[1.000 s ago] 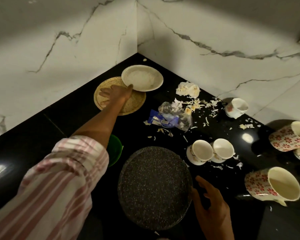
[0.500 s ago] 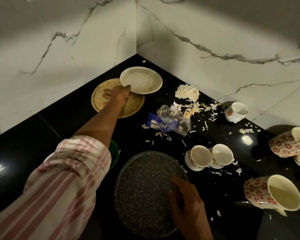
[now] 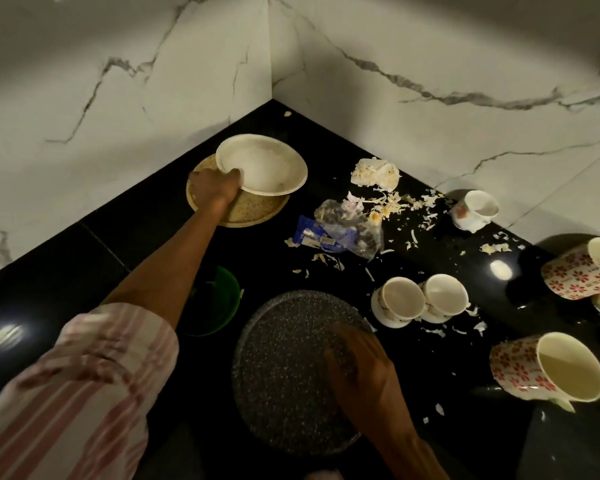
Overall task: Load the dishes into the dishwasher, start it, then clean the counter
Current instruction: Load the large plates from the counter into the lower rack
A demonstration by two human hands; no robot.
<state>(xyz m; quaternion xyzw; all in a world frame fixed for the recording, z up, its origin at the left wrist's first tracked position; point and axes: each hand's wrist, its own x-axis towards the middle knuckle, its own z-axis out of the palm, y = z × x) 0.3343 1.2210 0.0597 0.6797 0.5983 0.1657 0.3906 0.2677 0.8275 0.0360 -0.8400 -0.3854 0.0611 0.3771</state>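
Plate (image 3: 262, 164) in the bench (image 3: 84, 265) corner, tilted over a woven mat (image 3: 243, 211), its near rim pinched by the left hand (image 3: 213, 187). Right hand (image 3: 357, 362), fingers straight, lies flat on the speckled pan (image 3: 284, 372) nearer the person.

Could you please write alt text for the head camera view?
A person's left hand grips a white plate above a woven mat in a black counter corner, while the right hand rests on a speckled round pan; cups and scraps lie nearby.
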